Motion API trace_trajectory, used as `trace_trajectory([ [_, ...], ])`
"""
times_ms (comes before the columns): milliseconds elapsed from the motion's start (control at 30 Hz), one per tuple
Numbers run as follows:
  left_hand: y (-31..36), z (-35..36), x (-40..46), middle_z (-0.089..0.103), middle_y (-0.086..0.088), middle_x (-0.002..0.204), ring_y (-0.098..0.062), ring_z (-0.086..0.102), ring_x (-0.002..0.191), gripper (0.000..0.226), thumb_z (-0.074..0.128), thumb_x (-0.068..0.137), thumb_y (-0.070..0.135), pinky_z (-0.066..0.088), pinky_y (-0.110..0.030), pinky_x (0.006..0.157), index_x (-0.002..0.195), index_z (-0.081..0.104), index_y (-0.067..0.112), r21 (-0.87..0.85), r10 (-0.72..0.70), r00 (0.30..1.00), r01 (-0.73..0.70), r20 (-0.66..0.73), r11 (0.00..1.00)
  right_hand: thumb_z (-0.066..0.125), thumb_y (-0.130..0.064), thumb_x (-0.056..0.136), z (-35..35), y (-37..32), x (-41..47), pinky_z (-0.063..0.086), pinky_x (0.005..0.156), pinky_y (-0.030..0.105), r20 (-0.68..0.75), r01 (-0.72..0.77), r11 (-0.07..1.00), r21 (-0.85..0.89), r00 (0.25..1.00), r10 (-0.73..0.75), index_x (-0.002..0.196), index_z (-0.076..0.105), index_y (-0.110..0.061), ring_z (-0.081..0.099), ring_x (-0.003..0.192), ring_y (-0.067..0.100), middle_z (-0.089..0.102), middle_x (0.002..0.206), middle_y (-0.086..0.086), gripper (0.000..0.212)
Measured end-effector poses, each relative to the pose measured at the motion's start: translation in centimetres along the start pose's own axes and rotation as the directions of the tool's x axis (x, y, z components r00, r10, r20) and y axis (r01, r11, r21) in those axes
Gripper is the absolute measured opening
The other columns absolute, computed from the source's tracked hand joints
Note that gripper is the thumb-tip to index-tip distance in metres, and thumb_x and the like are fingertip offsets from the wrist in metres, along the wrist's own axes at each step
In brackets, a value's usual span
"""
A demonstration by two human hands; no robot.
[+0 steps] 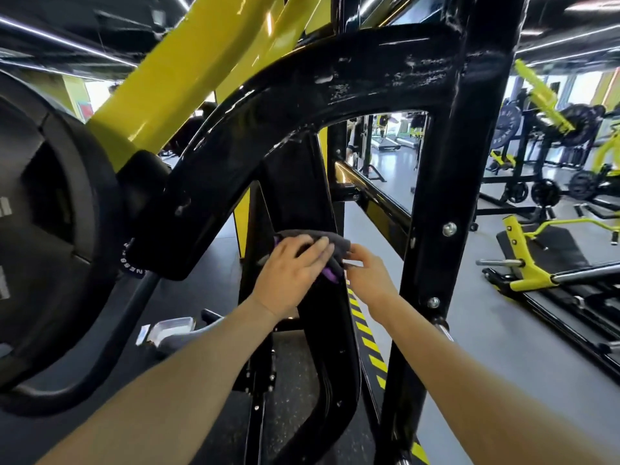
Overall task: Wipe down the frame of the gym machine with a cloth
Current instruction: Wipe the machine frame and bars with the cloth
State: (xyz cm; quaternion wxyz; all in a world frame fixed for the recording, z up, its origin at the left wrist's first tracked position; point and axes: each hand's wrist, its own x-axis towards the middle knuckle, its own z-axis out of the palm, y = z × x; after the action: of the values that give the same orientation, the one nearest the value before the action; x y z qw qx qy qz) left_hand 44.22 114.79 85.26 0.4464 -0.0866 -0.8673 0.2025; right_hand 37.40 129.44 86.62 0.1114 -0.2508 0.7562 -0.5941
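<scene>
In the head view, both bare forearms reach up from the bottom edge to the centre of the picture. The left hand (pixel 291 270) lies flat, fingers spread, pressing a dark grey cloth (pixel 323 245) with a purple edge against a slanted black frame post (pixel 332 330) of the gym machine. The right hand (pixel 365 276) sits just right of it, fingertips pinching the cloth's right edge.

Writing is scarce. White letters curve along the rim of the black weight plate (pixel 50 209) at the left; only a fragment like "NESS" can be read, the rest hidden behind a curved black frame arm (pixel 255 129). A distant plate (pixel 507 124) at the upper right carries ring lettering too small to read.

The weight plate is cut off by the left edge. A clear plastic container (pixel 172 327) on the floor at lower left is partly hidden by the left forearm. Yellow-and-black hazard tape (pixel 367 340) runs between the post and a black upright (pixel 446 213). The background figures are blurred.
</scene>
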Motion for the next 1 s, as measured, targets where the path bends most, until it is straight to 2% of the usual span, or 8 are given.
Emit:
trace_trajectory([
  [67, 0.7, -0.4, -0.4, 0.066, -0.008, 0.116, -0.026, 0.047, 0.104, 0.056, 0.079, 0.061, 0.002, 0.055, -0.042, 0.081, 0.116, 0.067, 0.006, -0.038, 0.007, 0.996, -0.004, 0.091, 0.999, 0.038, 0.008, 0.087, -0.2, 0.1, -0.4, 0.050, 0.094, 0.038, 0.007, -0.026, 1.000, -0.009, 1.000, 0.026, 0.122, 0.059, -0.020, 0.059, 0.112, 0.021, 0.063, 0.111, -0.002, 0.050],
  [133, -0.5, -1.4, 0.5, 0.067, -0.009, 0.113, -0.028, 0.054, 0.103, 0.062, 0.086, 0.054, 0.002, 0.055, -0.041, 0.082, 0.113, 0.068, 0.006, -0.028, 0.039, 0.991, -0.036, 0.127, 0.999, 0.038, 0.009, 0.090, -0.6, 0.1, -0.7, 0.049, 0.076, 0.027, 0.032, -0.083, 0.997, -0.001, 0.996, 0.083, 0.119, 0.057, -0.020, 0.061, 0.105, 0.020, 0.061, 0.099, -0.006, 0.045],
  [300, -4.3, -3.9, 4.1, 0.062, -0.014, 0.121, -0.033, 0.058, 0.109, 0.042, 0.050, 0.083, 0.008, 0.050, -0.049, 0.090, 0.124, 0.060, 0.005, -0.040, -0.006, 0.999, 0.007, 0.046, 0.999, 0.038, 0.007, 0.095, -0.8, 1.0, -0.7, 0.041, 0.054, 0.015, 0.066, -0.170, 0.985, 0.032, 0.984, 0.167, 0.129, 0.053, -0.013, 0.053, 0.076, 0.003, 0.053, 0.086, -0.010, 0.042],
  [467, -3.0, -0.8, 2.4, 0.043, -0.008, 0.135, -0.030, 0.042, 0.111, 0.046, 0.043, 0.089, 0.007, 0.046, -0.047, 0.095, 0.135, 0.039, 0.004, 0.031, 0.075, 0.997, -0.075, -0.008, 0.997, 0.042, 0.006, 0.093, -0.1, 2.6, -0.5, 0.049, 0.070, 0.022, 0.003, -0.130, 0.991, -0.013, 0.991, 0.130, 0.131, 0.053, -0.018, 0.061, 0.102, 0.019, 0.061, 0.103, -0.001, 0.046],
  [600, -1.3, 0.7, 0.6, 0.054, -0.012, 0.132, -0.034, 0.041, 0.112, 0.047, 0.036, 0.087, 0.010, 0.029, -0.047, 0.106, 0.131, 0.050, -0.001, 0.096, 0.258, 0.965, -0.262, 0.051, 0.960, 0.054, -0.008, 0.092, 0.4, 4.3, -0.5, 0.050, 0.093, 0.041, -0.031, -0.061, 0.993, -0.100, 0.998, 0.058, 0.129, 0.056, -0.018, 0.062, 0.104, 0.022, 0.062, 0.109, -0.001, 0.039],
  [767, 1.0, 3.2, -2.8, 0.052, -0.013, 0.135, -0.033, 0.042, 0.113, 0.053, 0.041, 0.084, 0.021, 0.024, -0.045, 0.109, 0.130, 0.053, -0.001, 0.092, 0.329, 0.931, -0.345, 0.157, 0.934, 0.045, 0.004, 0.084, 0.9, 7.0, -1.1, 0.050, 0.091, 0.045, -0.033, -0.089, 0.975, -0.204, 0.996, 0.084, 0.121, 0.061, -0.020, 0.063, 0.099, 0.026, 0.067, 0.105, 0.002, 0.047],
  [867, 2.1, 5.0, -5.7, 0.052, -0.011, 0.137, -0.031, 0.041, 0.114, 0.048, 0.048, 0.085, 0.018, 0.024, -0.043, 0.109, 0.129, 0.056, 0.002, 0.080, 0.381, 0.901, -0.403, 0.206, 0.912, 0.041, 0.004, 0.086, 0.9, 8.3, -1.9, 0.049, 0.072, 0.032, -0.014, -0.150, 0.961, -0.231, 0.989, 0.151, 0.116, 0.061, -0.023, 0.058, 0.081, 0.021, 0.063, 0.086, -0.001, 0.045],
  [1000, 2.3, 5.4, -7.3, 0.055, -0.008, 0.133, -0.029, 0.046, 0.113, 0.050, 0.065, 0.078, 0.011, 0.038, -0.043, 0.104, 0.127, 0.059, 0.004, 0.031, 0.385, 0.895, -0.402, 0.226, 0.915, 0.039, 0.005, 0.088, 0.6, 8.4, -2.9, 0.047, 0.085, 0.032, -0.002, -0.216, 0.946, -0.242, 0.975, 0.222, 0.132, 0.053, -0.021, 0.057, 0.105, 0.025, 0.055, 0.099, -0.002, 0.054],
])
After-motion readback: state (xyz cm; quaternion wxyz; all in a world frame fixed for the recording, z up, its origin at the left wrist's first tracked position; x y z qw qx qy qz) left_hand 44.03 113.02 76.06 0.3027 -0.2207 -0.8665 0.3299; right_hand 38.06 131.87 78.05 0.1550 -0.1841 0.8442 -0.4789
